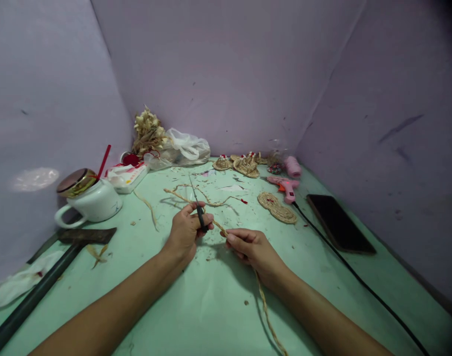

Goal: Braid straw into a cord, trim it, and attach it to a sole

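Note:
My left hand is closed around the black handle of what look like slim scissors, their narrow blade pointing away from me. Its fingers also touch a braided straw cord. My right hand pinches that cord a short way to the right, and the tail hangs from this hand toward the table's near edge. Beyond my hands, a thinner stretch of braid loops across the table and ends in a red tip. A coiled straw sole shape lies to the right.
A pink glue gun trails a black cable beside a dark phone. Finished straw pieces sit at the back. On the left are a white mug, a hammer-like tool, dried flowers and a plastic bag.

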Available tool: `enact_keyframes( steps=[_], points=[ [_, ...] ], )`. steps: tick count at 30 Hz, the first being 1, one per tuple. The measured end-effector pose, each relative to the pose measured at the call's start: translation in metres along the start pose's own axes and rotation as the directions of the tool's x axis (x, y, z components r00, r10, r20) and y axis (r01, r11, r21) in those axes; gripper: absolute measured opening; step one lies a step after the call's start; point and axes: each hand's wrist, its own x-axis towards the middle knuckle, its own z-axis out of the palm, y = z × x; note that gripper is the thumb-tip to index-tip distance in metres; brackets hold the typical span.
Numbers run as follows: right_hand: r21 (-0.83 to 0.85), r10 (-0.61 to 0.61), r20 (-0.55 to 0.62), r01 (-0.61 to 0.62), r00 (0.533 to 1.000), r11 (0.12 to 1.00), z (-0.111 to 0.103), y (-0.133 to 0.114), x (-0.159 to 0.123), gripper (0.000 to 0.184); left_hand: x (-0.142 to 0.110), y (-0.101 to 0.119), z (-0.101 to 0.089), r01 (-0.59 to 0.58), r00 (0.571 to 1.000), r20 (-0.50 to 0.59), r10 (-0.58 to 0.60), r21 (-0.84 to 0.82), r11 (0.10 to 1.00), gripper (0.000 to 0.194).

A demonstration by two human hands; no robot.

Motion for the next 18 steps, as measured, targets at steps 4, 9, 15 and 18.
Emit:
enact_keyframes(
  steps=[4, 9, 15, 18],
  points=[
    [-0.176, -0.226, -0.008, 0.221, 0.974, 0.959, 0.001, 0.002, -0.003, 0.016, 0.002, -0.002, 0.001, -0.025, 1.0, -0.01, 0.025, 0.043, 0.999, 0.045],
    [-0.352, -0.502, 0.097, 0.501, 0.859, 0.791, -0.001, 0.002, -0.009, 0.013, -0.001, -0.008, 0.006, 0.011, 0.998, 0.06, -0.014, 0.047, 0.999, 0.045],
    [-0.386, -0.479, 0.15, 0.497, 0.865, 0.777, -0.004, 0.002, -0.008, 0.014, 0.003, -0.01, 0.004, -0.002, 0.999, 0.05, -0.001, 0.052, 0.999, 0.043],
    [-0.325, -0.247, 0.11, 0.27, 0.963, 0.907, -0.005, 0.002, -0.005, 0.013, 0.004, -0.008, 0.001, -0.054, 0.998, 0.045, 0.052, 0.055, 0.997, 0.044]
  ],
)
